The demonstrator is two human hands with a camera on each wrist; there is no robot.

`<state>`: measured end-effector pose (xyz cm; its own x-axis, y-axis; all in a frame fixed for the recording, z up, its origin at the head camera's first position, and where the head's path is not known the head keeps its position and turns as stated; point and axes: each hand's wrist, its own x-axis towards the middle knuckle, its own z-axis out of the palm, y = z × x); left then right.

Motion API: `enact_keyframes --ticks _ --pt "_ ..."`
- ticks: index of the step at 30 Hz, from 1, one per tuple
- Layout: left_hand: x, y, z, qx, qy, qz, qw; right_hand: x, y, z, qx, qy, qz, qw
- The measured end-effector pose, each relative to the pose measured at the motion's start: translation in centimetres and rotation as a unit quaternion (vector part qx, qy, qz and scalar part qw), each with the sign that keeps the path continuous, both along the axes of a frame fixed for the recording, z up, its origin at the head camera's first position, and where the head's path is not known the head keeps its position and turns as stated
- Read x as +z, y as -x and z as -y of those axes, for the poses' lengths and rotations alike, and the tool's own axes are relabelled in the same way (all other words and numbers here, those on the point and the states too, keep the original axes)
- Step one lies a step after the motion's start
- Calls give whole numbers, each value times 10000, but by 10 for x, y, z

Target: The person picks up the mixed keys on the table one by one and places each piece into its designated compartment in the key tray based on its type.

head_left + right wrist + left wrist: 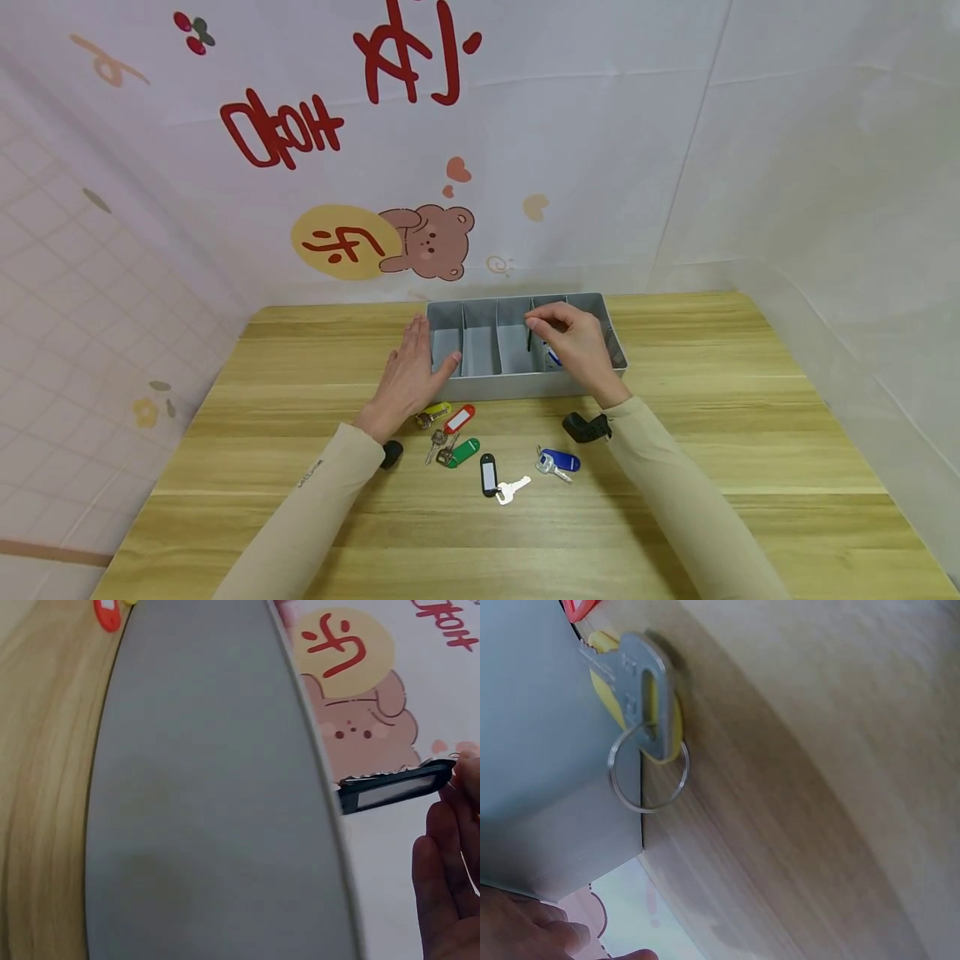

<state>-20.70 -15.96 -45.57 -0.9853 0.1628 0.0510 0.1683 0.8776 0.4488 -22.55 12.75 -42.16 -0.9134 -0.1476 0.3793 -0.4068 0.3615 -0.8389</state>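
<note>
Right hand: the right hand (576,337) has thumb and fingertips pinched together on one end of a dark tag (397,791), with a key (375,778) hanging alongside.

Dark tag: over the grey box (517,386), its long axis running steeply down from the fingertips – the lower end passes behind the front rim as the right wrist view has it.

Compartments: the tag hangs by the divider between the third and fourth from the left; which side its tip is on, I can't tell. Something blue and white lies in the fourth, partly covered by the right hand.

Left hand: the left hand (415,367) is spread and holds nothing, fingers straight along the box's left end, thumb over the front rim – well apart from the dark tag.

Table: yellow tag (438,410), red tag (460,419) and green tag (465,452) lie nearer the left hand, blue tag (560,459) nearer the right wrist, another black tag (488,475) between.
</note>
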Motion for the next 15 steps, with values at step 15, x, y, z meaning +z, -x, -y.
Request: enact_keyframes --ticks 15 --pt "0 1 0 -6 -61 59 10000 -11 17 9 -216 -899 -146 9956"
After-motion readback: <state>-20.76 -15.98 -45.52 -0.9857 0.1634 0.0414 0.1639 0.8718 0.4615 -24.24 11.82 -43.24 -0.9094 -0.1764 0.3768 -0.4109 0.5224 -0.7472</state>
